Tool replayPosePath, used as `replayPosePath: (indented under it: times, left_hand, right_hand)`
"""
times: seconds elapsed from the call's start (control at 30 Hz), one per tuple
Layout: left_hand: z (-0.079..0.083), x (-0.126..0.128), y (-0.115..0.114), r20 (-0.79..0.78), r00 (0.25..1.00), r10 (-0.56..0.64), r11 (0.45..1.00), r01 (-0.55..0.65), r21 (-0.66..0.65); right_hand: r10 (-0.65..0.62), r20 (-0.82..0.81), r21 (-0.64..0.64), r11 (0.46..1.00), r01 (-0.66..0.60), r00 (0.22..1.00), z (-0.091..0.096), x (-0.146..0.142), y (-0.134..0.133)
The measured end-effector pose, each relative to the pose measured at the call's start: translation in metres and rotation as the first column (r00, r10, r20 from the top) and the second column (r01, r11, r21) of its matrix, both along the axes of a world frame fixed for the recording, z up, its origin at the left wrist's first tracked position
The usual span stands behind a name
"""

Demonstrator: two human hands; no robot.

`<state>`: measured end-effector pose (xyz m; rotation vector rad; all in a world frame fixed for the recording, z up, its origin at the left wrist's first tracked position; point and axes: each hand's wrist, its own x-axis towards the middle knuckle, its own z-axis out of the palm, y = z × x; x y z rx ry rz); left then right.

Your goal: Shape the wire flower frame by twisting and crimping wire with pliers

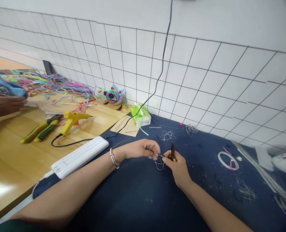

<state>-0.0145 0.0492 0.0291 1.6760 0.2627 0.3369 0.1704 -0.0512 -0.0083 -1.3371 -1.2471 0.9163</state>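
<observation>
Near the middle of the dark blue cloth, my left hand (143, 149) pinches a piece of thin wire bent into loops (160, 165). My right hand (179, 166) is closed around small pliers (173, 149) with dark jaws and a bit of yellow handle showing; the jaws point up and away. Its thumb and forefinger also meet at the wire, close to the left fingertips. The loops hang between the two hands, just below the fingers. Most of the pliers' handle is hidden in my right palm. Beyond my hands lies a tangled coil of wire (167, 135).
A white power strip (81, 156) lies left of my left forearm. On the wooden table are a yellow glue gun (72, 121), larger pliers (42, 129) and colourful strips (60, 84). Another person's hand (4, 105) is at far left. A tissue pack (141, 115) stands by the wall grid; a white ring (228, 160) lies right.
</observation>
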Motion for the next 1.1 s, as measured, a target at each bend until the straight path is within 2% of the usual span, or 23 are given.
replayPosePath:
  times: [0.17, 0.57, 0.7, 0.9, 1.1]
  left_hand:
    - [0.002, 0.001, -0.004, -0.005, 1.0, 0.025, 0.997, -0.025, -0.07]
    - [-0.013, 0.014, -0.011, -0.046, 0.967, 0.25, 0.968, -0.251, -0.024]
    - [-0.017, 0.016, -0.011, -0.069, 0.949, 0.307, 0.951, -0.309, -0.023]
    - [-0.02, 0.017, -0.015, -0.103, 0.939, 0.328, 0.944, -0.329, 0.012]
    - [-0.013, 0.015, -0.022, -0.106, 0.948, 0.3, 0.954, -0.3, 0.009]
  right_hand:
    - [-0.006, -0.088, -0.017, 1.0, 0.005, 0.996, -0.004, 0.003, 0.002]
    - [0.042, -0.192, -0.04, 0.998, -0.051, 0.981, -0.008, 0.008, 0.005]
    - [0.075, -0.186, -0.034, 0.996, -0.083, 0.98, -0.003, 0.007, 0.003]
    - [0.112, -0.091, -0.011, 0.994, -0.113, 0.99, 0.011, 0.004, -0.004]
    - [0.078, 0.166, 0.012, 0.997, -0.082, 0.983, 0.015, 0.012, -0.001]
